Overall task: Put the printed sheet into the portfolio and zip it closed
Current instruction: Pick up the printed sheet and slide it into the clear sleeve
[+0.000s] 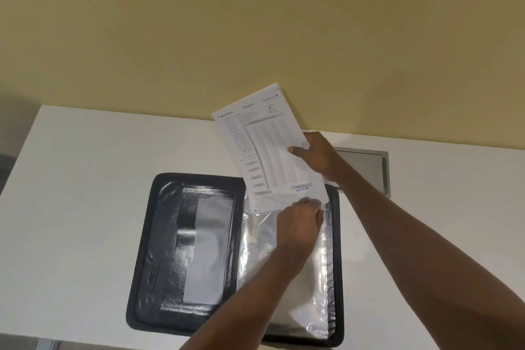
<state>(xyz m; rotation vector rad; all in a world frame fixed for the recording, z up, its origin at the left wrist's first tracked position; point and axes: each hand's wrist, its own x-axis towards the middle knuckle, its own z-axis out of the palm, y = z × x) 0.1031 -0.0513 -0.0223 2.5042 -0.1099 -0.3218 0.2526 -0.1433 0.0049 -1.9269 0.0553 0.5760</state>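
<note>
Your right hand (pixel 315 156) grips the printed sheet (pixel 267 145) by its right-hand edge. The thumb lies across the printed face, and the other fingers (pixel 312 140) are curled round behind the paper. From those fingers the sheet runs up and away to the left, tilted, with its top corner against the yellow wall (pixel 227 23). It also runs down toward your other hand, and the blue stamp reading ENTERED sits just below your right thumb.

Your left hand (pixel 298 224) shows its back to the camera. Its fingers are curled at the top edge of the clear sleeve (pixel 312 278) and hold that edge. The fingertips themselves are hidden, so you cannot see how wide the sleeve's mouth is. The bottom edge of the sheet meets the sleeve right at these fingers. Most of the sheet is above them and outside the sleeve.

The black portfolio (pixel 159 236) lies open and flat on the white desk (pixel 85 179). The half with the clear sleeve is under your left fingers and wrist. The other half, which has dark pockets and a pale grey panel, is to the left of those fingers.

A grey metal plate (pixel 366 165) is set into the desk just beyond and to the right of your right fingers, and your right forearm partly covers it.
</note>
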